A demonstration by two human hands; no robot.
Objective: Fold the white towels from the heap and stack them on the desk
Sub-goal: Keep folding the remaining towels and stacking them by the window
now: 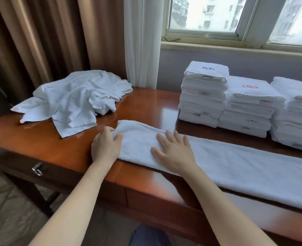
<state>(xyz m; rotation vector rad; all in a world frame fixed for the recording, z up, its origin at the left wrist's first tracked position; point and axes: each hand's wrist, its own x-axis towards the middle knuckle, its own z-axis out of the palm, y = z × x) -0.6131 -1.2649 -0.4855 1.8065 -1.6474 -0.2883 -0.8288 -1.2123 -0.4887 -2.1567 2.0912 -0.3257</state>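
Note:
A long white towel (235, 166), folded lengthwise into a strip, lies along the front of the wooden desk (146, 105) and runs off to the right. My left hand (106, 144) pinches the strip's left end. Flat on the strip just to the right rests my right hand (173, 151), fingers spread. A heap of crumpled white towels (75, 98) sits at the desk's back left. Three stacks of folded white towels stand at the back right: a tall one (203, 95), a lower one (249, 109) and one at the frame edge (295, 114).
Brown curtains (40, 41) and a white sheer curtain (141, 41) hang behind the desk, with a window (235, 18) above the stacks. The desk front has drawers with a metal handle (37, 169). Carpeted floor lies below left.

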